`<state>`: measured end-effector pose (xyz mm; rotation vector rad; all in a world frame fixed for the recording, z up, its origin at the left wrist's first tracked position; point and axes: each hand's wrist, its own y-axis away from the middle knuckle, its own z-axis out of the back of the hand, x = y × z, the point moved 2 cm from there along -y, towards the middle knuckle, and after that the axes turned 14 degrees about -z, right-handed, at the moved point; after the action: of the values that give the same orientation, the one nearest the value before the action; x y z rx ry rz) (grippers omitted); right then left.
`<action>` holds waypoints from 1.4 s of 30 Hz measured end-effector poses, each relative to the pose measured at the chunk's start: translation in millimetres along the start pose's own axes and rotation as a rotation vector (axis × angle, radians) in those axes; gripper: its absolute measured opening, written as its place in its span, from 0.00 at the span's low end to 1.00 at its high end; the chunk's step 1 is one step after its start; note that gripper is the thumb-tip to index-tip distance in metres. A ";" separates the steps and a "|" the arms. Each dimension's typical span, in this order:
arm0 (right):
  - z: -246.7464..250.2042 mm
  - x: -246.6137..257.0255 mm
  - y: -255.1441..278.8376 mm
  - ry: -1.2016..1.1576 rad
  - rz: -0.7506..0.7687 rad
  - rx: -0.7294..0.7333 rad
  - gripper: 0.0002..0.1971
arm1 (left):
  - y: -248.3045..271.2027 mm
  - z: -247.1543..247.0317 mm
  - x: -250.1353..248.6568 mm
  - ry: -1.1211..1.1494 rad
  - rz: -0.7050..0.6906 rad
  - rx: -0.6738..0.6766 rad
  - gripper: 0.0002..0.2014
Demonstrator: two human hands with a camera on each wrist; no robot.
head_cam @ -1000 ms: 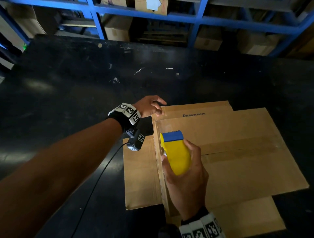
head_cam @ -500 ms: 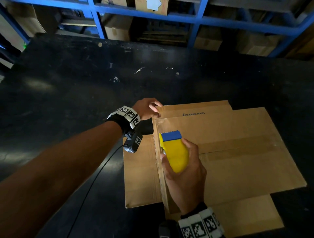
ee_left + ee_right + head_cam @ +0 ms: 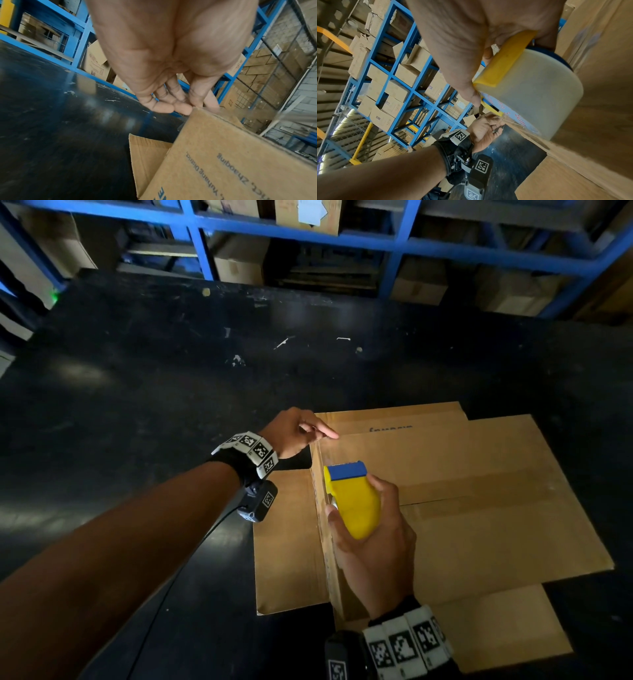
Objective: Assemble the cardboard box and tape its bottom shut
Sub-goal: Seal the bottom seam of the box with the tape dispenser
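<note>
The brown cardboard box (image 3: 479, 508) stands on the black table (image 3: 137, 405) with its closed flaps facing up and an old tape mark along the seam. My right hand (image 3: 373, 559) grips a yellow and blue tape dispenser (image 3: 354, 503) at the box's left top edge. Its clear tape roll (image 3: 539, 94) lies against the cardboard. A strip of clear tape runs from the dispenser to my left hand (image 3: 298, 433), which pinches the tape end at the box's far left corner (image 3: 197, 112), index finger pointing out.
Loose flaps lie flat on the table to the left (image 3: 287, 542), the near side (image 3: 496, 628) and the far side (image 3: 394, 419) of the box. A blue shelving rack (image 3: 376, 237) with cartons stands behind the table. Small white scraps (image 3: 284, 342) dot the tabletop.
My left hand has drawn slightly back toward me at the far left corner, and its index finger now points out. The dispenser has stayed almost in place.
</note>
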<state>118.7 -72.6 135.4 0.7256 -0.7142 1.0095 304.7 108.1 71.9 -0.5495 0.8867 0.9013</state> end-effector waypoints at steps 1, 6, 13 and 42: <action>0.7 -0.3 1.2 0.000 -0.004 0.001 0.33 | 0.2 -0.2 -0.8 -0.010 0.000 -0.001 0.17; 11.5 -6.2 23.9 0.048 -0.037 -0.001 0.33 | 2.8 -1.2 -7.1 -0.052 0.008 -0.013 0.17; 55.1 -30.4 89.0 0.086 -0.102 0.043 0.31 | 6.4 -5.4 -12.3 -0.139 0.059 -0.054 0.17; 71.9 -135.7 181.8 0.163 -0.236 0.056 0.35 | 13.0 -12.7 -21.4 -0.167 0.019 -0.053 0.15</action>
<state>-109.6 -131.7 103.4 0.7481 -0.4490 0.8638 281.5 96.4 82.3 -0.5044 0.7191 0.9755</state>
